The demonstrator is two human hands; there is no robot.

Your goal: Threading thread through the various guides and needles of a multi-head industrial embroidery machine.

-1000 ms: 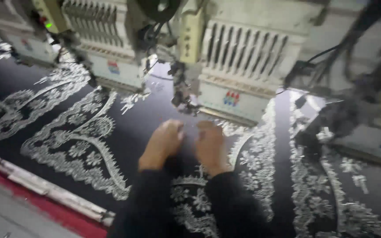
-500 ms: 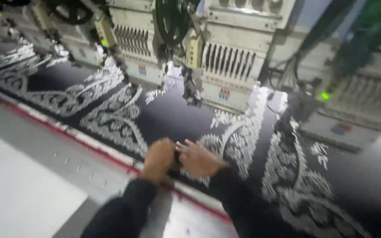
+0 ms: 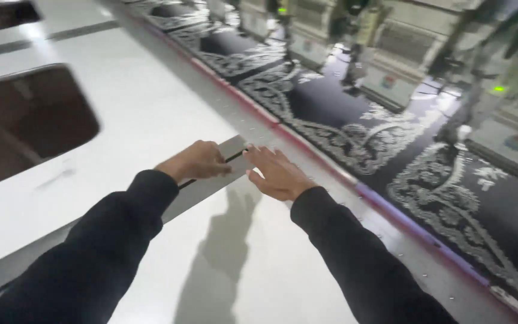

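L hand (image 3: 196, 162) curled, knuckles up, fingertips pinching a thin dark rod-like item (image 3: 230, 158) over grey flat panel (image 3: 211, 183) on white tabletop (image 3: 151, 114); item's exact kind cannot tell. R hand (image 3: 277, 174) open, fingers spread, palm down, touching panel edge just at 3 o'clock of L hand. Black fabric w/ white embroidery (image 3: 355, 126) stretched at 1–3 o'clock, beyond red frame rail (image 3: 307, 144). Embroidery machine heads (image 3: 391, 78) at 12–1 o'clock. Dark opening (image 3: 25, 126) at 9–10 o'clock.

The left hand (image 3: 194, 162) covers one end of a thin dark tool (image 3: 233, 158); embroidery machine heads (image 3: 391, 78) are blurred, cut off at the top edge.
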